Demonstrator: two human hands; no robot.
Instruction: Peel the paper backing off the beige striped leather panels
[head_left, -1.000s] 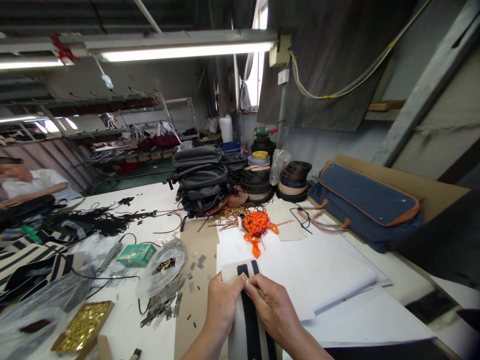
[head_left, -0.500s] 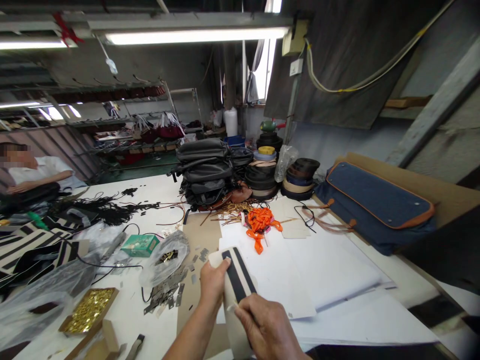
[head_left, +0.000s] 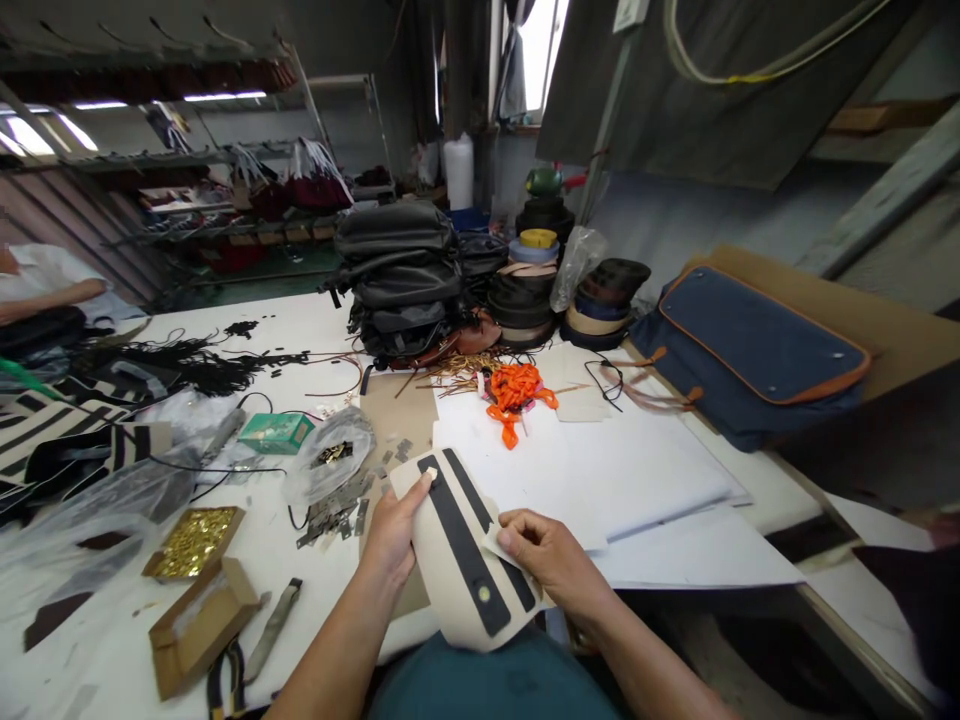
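A cream fabric piece with two black stripes (head_left: 450,535) is held over the front edge of the table. A round metal stud shows near the lower end of one stripe. My left hand (head_left: 397,520) grips the upper left side, thumb on top at the end of that stripe. On the right side, my right hand (head_left: 544,555) pinches a small pale flap or scrap between thumb and forefinger, close against the other stripe. Its exact shape is partly hidden by the fingers.
Brass pieces fill a cardboard box (head_left: 191,543) at left, near an open box (head_left: 202,625) and pliers (head_left: 227,680). Orange ribbon (head_left: 516,395), stacked black bags (head_left: 405,280) and a blue bag (head_left: 757,350) lie farther back. A person's arm (head_left: 52,298) shows at far left.
The view has tipped downward. The striped piece has been turned to show more of its face, with the stud now visible. My right hand has moved to its right edge.
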